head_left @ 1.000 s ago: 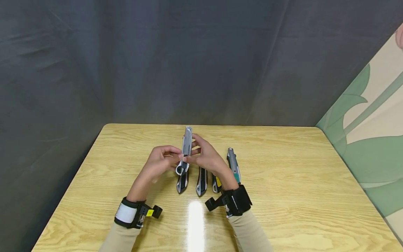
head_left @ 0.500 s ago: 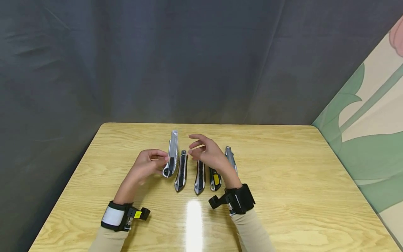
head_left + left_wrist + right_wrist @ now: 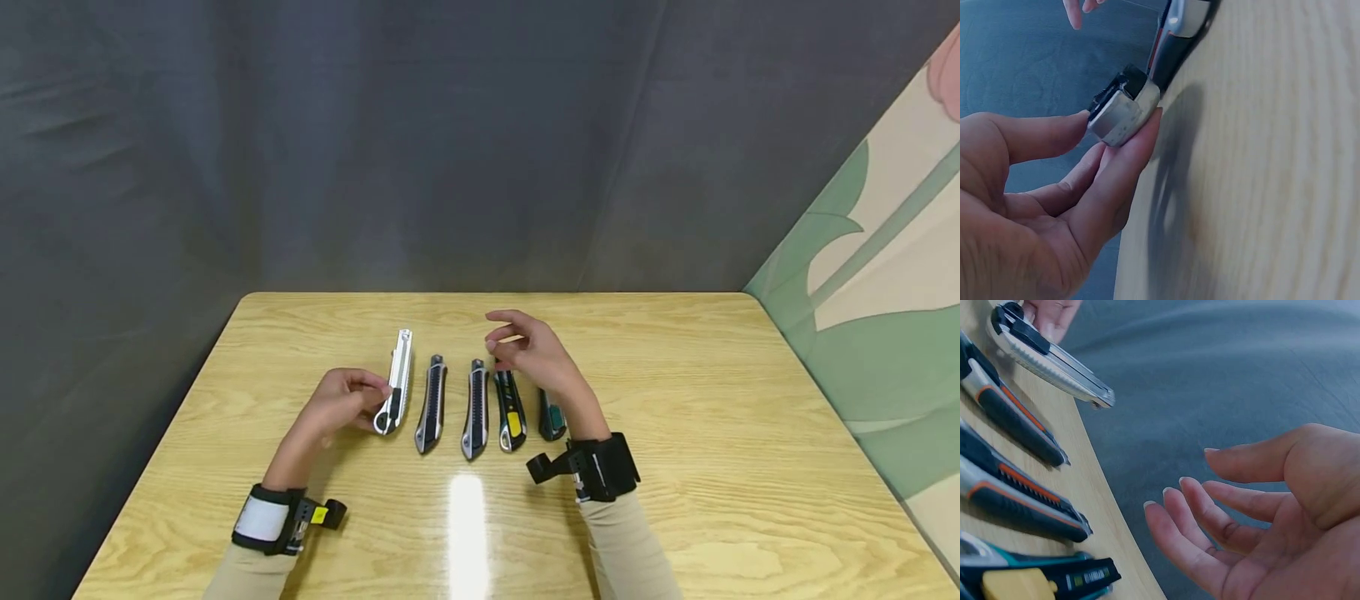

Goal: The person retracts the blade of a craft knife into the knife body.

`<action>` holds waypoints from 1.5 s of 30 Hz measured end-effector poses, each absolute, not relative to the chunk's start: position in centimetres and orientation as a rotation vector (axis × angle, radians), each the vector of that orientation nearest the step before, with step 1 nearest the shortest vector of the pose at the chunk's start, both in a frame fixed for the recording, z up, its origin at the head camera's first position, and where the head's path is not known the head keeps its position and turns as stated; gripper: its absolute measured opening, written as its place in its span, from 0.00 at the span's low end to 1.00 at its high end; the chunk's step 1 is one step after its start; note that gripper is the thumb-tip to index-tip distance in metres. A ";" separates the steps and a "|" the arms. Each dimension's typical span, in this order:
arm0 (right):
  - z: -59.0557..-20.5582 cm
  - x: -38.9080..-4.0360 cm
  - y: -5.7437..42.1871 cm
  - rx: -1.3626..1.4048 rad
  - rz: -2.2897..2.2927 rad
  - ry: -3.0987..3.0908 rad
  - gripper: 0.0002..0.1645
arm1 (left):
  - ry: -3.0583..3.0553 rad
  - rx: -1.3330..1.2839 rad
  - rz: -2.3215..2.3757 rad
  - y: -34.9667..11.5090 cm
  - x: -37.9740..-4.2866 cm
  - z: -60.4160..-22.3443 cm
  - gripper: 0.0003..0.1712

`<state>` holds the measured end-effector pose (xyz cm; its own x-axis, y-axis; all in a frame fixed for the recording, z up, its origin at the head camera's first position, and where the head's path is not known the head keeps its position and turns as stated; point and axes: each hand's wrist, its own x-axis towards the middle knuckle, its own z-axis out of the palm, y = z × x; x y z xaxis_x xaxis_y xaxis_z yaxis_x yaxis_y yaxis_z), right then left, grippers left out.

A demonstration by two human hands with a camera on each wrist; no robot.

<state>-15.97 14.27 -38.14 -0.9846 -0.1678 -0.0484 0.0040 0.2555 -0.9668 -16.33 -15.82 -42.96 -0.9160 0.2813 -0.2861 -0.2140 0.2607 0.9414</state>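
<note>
My left hand (image 3: pixel 339 403) pinches a silver snap-off utility knife (image 3: pixel 402 362) near its rear end, at the left end of a row of knives. In the left wrist view, the thumb lies on one side of the knife (image 3: pixel 1117 119) and the fingers on the other, with its shadow on the wood beside it. My right hand (image 3: pixel 542 354) hovers over the row's right part, holding nothing, its fingers loosely bent in the right wrist view. Below it are a black utility knife with a yellow slider (image 3: pixel 513 415) and a dark green utility knife (image 3: pixel 552 418), partly hidden.
Two grey-and-black utility knives with orange trim, the left one (image 3: pixel 431 406) and the right one (image 3: pixel 476 412), lie side by side mid-row. All rest on a wooden table (image 3: pixel 712 467). A dark curtain (image 3: pixel 480 150) hangs behind; a leaf-patterned panel (image 3: pixel 892 275) stands at right.
My left hand has carried the silver knife left and lowered it towards the table. My right hand has come off that knife and moved right, above the row.
</note>
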 end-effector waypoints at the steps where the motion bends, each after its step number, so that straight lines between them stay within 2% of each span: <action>1: -38.2 -16.0 14.5 -0.141 -1.835 2.367 0.28 | 2.145 0.061 1.686 -15.8 -16.3 -43.0 0.15; 14: -38.6 -15.4 17.1 -0.083 -1.834 2.412 0.27 | 2.131 0.010 1.624 -15.9 -16.1 -43.8 0.14; 26: -38.8 -14.8 18.5 -0.021 -1.809 2.446 0.24 | 2.371 -0.017 1.455 -16.0 -15.5 -43.2 0.12; 34: -38.7 -14.5 19.6 -0.024 -1.797 2.489 0.34 | 2.507 -0.012 1.304 -15.8 -15.1 -42.7 0.10; 45: -39.2 -14.6 19.8 -0.011 -1.788 2.496 0.32 | 2.563 0.043 1.171 -16.7 -14.6 -42.3 0.10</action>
